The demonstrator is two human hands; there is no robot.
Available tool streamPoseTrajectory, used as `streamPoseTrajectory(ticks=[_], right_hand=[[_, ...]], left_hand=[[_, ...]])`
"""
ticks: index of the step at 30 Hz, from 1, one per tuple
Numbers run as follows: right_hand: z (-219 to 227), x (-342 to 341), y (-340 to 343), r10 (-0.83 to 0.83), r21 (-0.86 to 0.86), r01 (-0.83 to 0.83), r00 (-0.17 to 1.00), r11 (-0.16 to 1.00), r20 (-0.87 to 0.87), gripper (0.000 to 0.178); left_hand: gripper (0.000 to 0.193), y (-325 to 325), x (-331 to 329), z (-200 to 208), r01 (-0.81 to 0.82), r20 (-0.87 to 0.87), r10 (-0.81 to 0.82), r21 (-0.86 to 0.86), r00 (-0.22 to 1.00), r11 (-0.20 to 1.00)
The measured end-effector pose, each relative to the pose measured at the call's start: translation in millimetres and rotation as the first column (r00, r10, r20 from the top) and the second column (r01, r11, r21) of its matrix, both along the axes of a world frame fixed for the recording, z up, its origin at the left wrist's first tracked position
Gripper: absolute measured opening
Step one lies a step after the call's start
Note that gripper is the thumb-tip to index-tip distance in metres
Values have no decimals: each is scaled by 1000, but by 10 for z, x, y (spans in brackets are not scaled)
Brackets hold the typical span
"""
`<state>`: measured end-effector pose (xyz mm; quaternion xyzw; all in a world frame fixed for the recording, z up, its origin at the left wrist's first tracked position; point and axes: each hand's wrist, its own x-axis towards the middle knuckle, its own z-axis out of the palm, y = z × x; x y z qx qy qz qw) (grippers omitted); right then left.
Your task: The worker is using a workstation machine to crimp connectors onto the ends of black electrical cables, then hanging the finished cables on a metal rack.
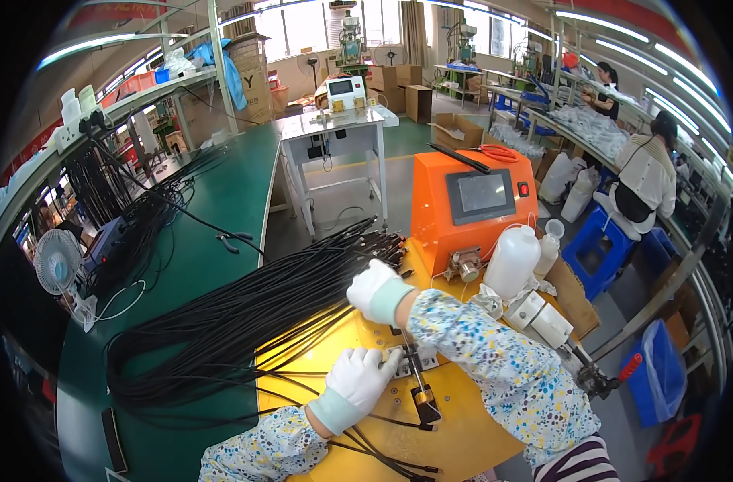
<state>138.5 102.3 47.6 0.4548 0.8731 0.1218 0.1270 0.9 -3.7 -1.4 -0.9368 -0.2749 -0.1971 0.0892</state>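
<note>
My left hand (353,387), in a white glove, is closed at a small metal fixture (419,361) on the yellow work plate (463,418). Its thumb and fingertips press together beside the fixture; what lies between them is hidden. My right hand (379,291), gloved too, is closed above the connector ends of a big bundle of black cables (222,313), and I cannot make out anything in it. The bundle loops across the green table onto the plate. Several more black cable ends (382,458) lie near my left wrist.
An orange machine (430,201) with a screen stands behind the plate, bearing a black tool and red-handled pliers (499,153). White bottles (512,261) are to its right. Pliers (236,239) and a small fan (59,261) are on the green table (238,177). A seated person (647,173) works at the right.
</note>
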Motion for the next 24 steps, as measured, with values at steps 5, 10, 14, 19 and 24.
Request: streamPoseTrajectory(ticks=[5,10,14,19,24], right_hand=[[218,286,-278,267,448,-111,915,887,-303,6],[346,457,-914,305,483,-47,827,875,-473,9],[313,534,-964,299,473,-23,801,881,-518,11],[211,565,-937,237,445,5,841,896,-487,12],[190,566,-922,202,438,32,856,898,-476,11]], left_hand=[[40,23,-135,-36,-29,-34,30,15,999,999],[38,40,-104,-14,3,-1,-3,24,1000,1000],[37,50,-124,-2,-1,-2,1,-1,1000,1000],[31,82,-99,-21,-95,31,97,-55,995,994],[26,125,-116,-44,-73,-18,72,-79,997,994]])
